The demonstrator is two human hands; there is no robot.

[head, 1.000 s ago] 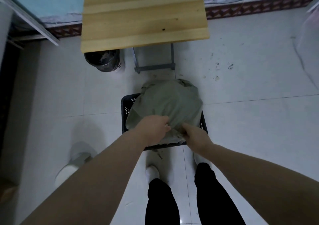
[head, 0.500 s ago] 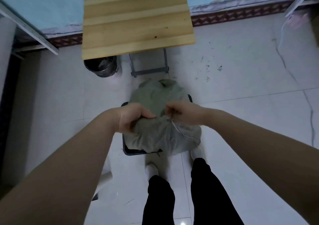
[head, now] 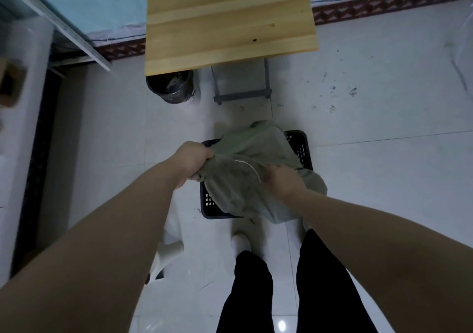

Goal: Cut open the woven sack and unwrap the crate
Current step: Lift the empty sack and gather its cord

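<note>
Your left hand (head: 192,159) has its fingers bunched tight on the limp grey-green woven sack (head: 252,169) draped over the black perforated plastic crate (head: 299,148) on the floor, right hand (head: 280,179) pinching its edge — soft, light, probably slippery, so grab folds.

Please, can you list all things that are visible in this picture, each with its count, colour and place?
woven sack: one, grey-green, draped over the crate, held by both hands
crate: one, black, perforated walls, on the floor in front of the feet
table: one, light wood top, grey metal legs, against the far wall
bin: one, black, on the floor under the table's left corner
floor: white tiles, dark specks at far right
wall: light blue, with a dark red patterned skirting
left hand: closed on the sack's left edge
right hand: gripping the sack's right side
legs: two, black trousers, white footwear, bottom centre
</note>
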